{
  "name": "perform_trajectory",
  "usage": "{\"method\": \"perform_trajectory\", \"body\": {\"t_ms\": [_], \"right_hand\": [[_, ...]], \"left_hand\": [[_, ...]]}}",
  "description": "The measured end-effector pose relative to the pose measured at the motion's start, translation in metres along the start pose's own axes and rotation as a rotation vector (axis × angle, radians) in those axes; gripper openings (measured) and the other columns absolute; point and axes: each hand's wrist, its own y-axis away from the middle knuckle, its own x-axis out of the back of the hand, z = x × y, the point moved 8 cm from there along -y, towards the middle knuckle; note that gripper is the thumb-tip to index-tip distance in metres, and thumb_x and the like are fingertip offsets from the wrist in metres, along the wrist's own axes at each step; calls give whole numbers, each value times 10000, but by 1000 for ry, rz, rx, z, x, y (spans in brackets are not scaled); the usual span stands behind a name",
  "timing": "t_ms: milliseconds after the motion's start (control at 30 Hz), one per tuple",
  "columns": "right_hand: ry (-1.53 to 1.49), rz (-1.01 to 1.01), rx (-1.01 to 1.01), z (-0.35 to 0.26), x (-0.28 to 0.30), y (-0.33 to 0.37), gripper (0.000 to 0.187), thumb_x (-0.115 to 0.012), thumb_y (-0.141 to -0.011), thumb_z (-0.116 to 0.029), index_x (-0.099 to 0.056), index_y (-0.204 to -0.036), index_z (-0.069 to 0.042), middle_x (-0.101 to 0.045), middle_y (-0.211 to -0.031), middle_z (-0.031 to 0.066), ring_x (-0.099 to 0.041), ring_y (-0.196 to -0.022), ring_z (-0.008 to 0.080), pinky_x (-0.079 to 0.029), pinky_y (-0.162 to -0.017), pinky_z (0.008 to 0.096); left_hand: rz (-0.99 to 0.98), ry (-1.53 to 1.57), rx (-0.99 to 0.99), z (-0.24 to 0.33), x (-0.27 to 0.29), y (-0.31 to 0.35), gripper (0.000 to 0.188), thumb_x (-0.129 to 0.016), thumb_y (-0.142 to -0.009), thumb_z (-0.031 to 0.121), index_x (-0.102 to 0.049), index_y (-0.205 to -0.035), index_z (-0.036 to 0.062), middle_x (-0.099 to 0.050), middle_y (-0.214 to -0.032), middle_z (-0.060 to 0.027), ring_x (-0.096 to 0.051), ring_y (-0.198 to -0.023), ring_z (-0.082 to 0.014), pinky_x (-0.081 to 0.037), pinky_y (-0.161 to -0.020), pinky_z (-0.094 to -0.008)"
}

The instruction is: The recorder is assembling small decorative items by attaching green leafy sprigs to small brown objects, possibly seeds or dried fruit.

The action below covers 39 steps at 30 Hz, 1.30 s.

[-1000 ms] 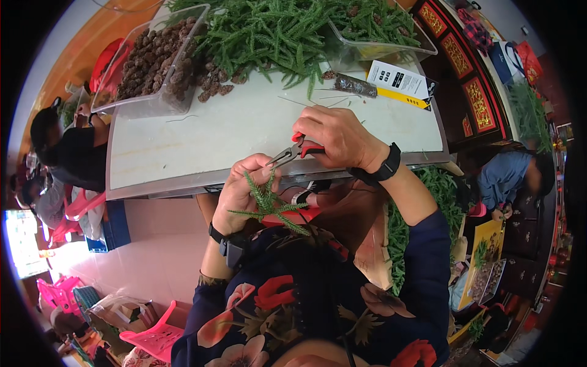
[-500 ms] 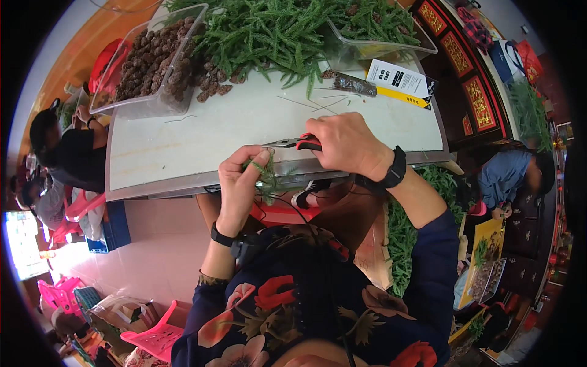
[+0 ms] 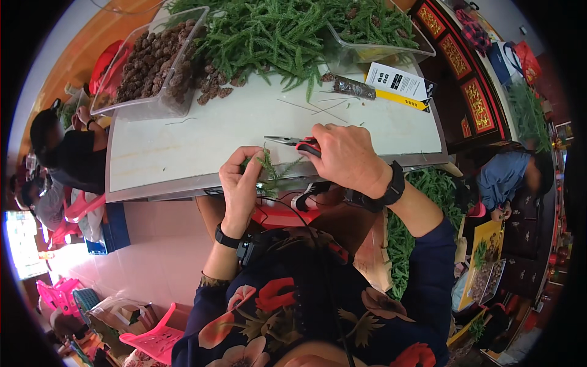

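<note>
My left hand (image 3: 240, 183) pinches a small green needle-leaved sprig (image 3: 269, 170) at the near edge of the white table (image 3: 183, 156). My right hand (image 3: 345, 158) grips red-handled pliers (image 3: 292, 142), whose metal jaws point left just above the sprig. A big heap of the same green sprigs (image 3: 275, 30) lies at the far side of the table. Thin wires (image 3: 318, 107) lie on the tabletop between the heap and my hands.
A clear tub of brown cones (image 3: 153, 64) stands at the back left, another clear tub (image 3: 379, 37) at the back right, beside a white and yellow box (image 3: 400, 82). People sit at the left (image 3: 58, 147) and right (image 3: 507, 177). More greenery (image 3: 403, 244) is piled below the table.
Both hands have shifted slightly right along the table edge. The pliers now lie flatter, jaws pointing left above the sprig, which stays in my left hand.
</note>
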Motion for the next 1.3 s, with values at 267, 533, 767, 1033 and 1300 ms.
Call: {"method": "perform_trajectory", "body": {"t_ms": [267, 533, 767, 1033, 1300], "right_hand": [[-230, 65, 59, -39, 15, 17, 247, -710, -779, -253, -576, -819, -49, -633, -719, 110, -636, -635, 313, -491, -550, 394], [-139, 31, -31, -27, -16, 19, 267, -709, -793, -270, -576, -826, -42, -633, -728, 121, -639, -650, 320, -491, -559, 408], [-157, 68, -25, -19, -14, 22, 226, -693, -776, -223, -594, -787, -20, -641, -695, 145, -646, -615, 316, -505, -534, 400], [-215, 26, -16, -15, -12, 27, 260, -693, -830, -257, -575, -792, -29, -630, -699, 136, -631, -651, 338, -477, -569, 425], [-190, -2, -3, -8, -14, 29, 270, -690, -833, -262, -574, -792, -23, -631, -701, 141, -628, -654, 347, -478, -572, 427]], "left_hand": [[149, -417, -302, 23, 17, 0, 114, -619, -909, 88, -645, -900, -22, -581, -723, 38, -472, -673, -33, -390, -611, -189], [92, -157, -169, 19, 18, 7, 108, -619, -910, 85, -652, -909, -18, -597, -734, 24, -499, -689, -38, -414, -619, -196], [63, -164, -157, 20, 10, 15, 100, -625, -903, 67, -658, -927, -25, -603, -749, 30, -506, -699, -32, -419, -634, -189], [65, -157, -148, 18, 5, 19, 105, -633, -895, 55, -669, -947, -29, -614, -761, 24, -515, -706, -34, -423, -642, -187], [58, -146, -108, 15, -2, 20, 115, -632, -893, 55, -673, -951, -36, -614, -756, 22, -518, -706, -37, -426, -645, -189]]}}
